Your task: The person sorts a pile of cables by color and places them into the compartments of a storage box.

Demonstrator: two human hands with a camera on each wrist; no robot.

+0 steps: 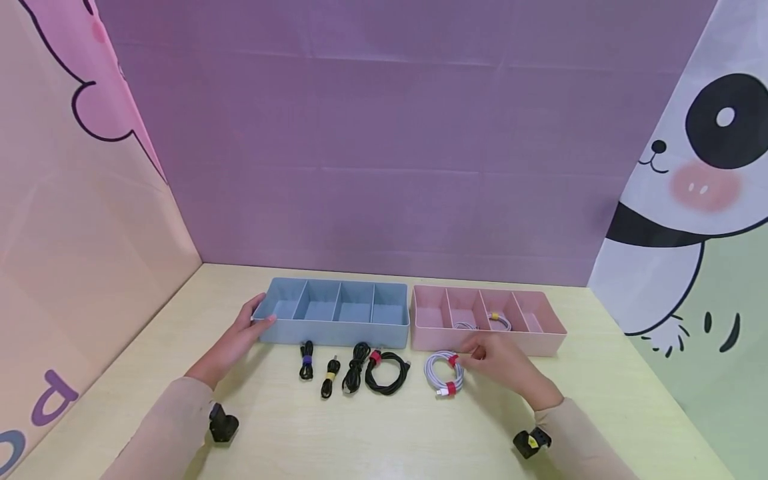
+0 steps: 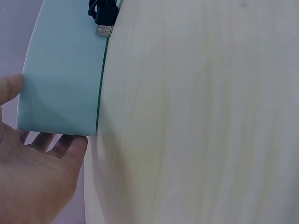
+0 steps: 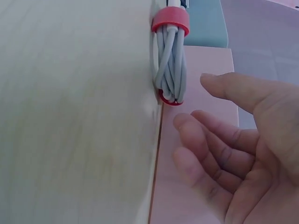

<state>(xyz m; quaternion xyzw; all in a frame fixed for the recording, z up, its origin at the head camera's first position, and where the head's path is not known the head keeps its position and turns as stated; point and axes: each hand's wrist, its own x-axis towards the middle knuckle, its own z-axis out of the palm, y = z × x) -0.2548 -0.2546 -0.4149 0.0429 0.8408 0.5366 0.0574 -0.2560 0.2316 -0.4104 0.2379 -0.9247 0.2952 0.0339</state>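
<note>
Beige sleeves closest to lens; left hand on blue box, right hand near white coil

Beige sleeves point(image 1: 165, 427) reach in from the lower corners, a black wrist device at each: one by the left cuff point(image 1: 223, 425), another by the right point(image 1: 531, 442).

Left hand point(image 1: 243, 327): holding the near-left corner of the blue box point(image 1: 336, 333). Thumb on the rim side, fingers bent against the end wall; grip only as wide as that corner. Box sits flat on the pale tabletop point(image 1: 384, 433).

Right hand point(image 1: 495, 360): fingers loosely curled, thumb well apart from them, moderate gap, nothing between. Right wrist view shows fingertips near the white coil point(image 1: 430, 377) but clear of it. Hand is in front of the pink box point(image 1: 432, 341) front wall; contact with that wall, cannot tell.

White coil: on the tabletop, just in front of the pink box's left end, bound with two red ties point(image 1: 451, 388).

Pink box: four compartments; pale cables in the second point(image 1: 465, 326) and third from left point(image 1: 503, 323).

Before the blue box, left to right: purple-tied black cable point(image 1: 307, 360), yellow-tied black cable point(image 1: 329, 380), thicker black bundle point(image 1: 356, 368), red-tied black loop point(image 1: 384, 391).
</note>
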